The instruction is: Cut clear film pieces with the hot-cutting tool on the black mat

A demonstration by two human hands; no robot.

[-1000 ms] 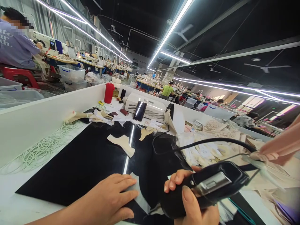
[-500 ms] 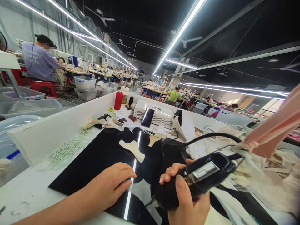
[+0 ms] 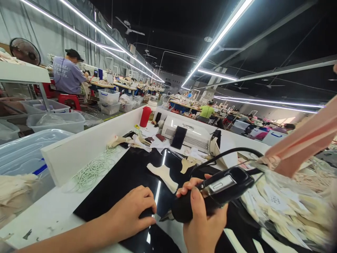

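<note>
My right hand [image 3: 201, 219] is wrapped around a black corded handheld power tool [image 3: 216, 193] with a silver switch plate on its body. The tool's tapered metal tip [image 3: 165, 216] points left and down over the glossy black board [image 3: 113, 186]. Close to that tip is my left hand [image 3: 134, 209], its fingers bent and the thumb apart, with a dark gap between them. A pale piece [image 3: 177, 228] lies below the tip, partly covered by the tool and my right hand. Farther back on the board rests a cream cut fabric piece [image 3: 163, 176].
Twisted pink cloth [image 3: 297, 154] is tied to the tool's rear end. Plastic-wrapped cream pieces [image 3: 284, 207] are piled at right. Green elastic cord [image 3: 91, 174] lies left, by a white partition [image 3: 86, 153]. Behind are a phone [image 3: 179, 137], a white machine [image 3: 191, 131] and a red bottle [image 3: 145, 116].
The view has turned left, so the surroundings sit farther right. My left hand has come nearer the tool's tip and its fingers have curled more. The right hand keeps its grip.
</note>
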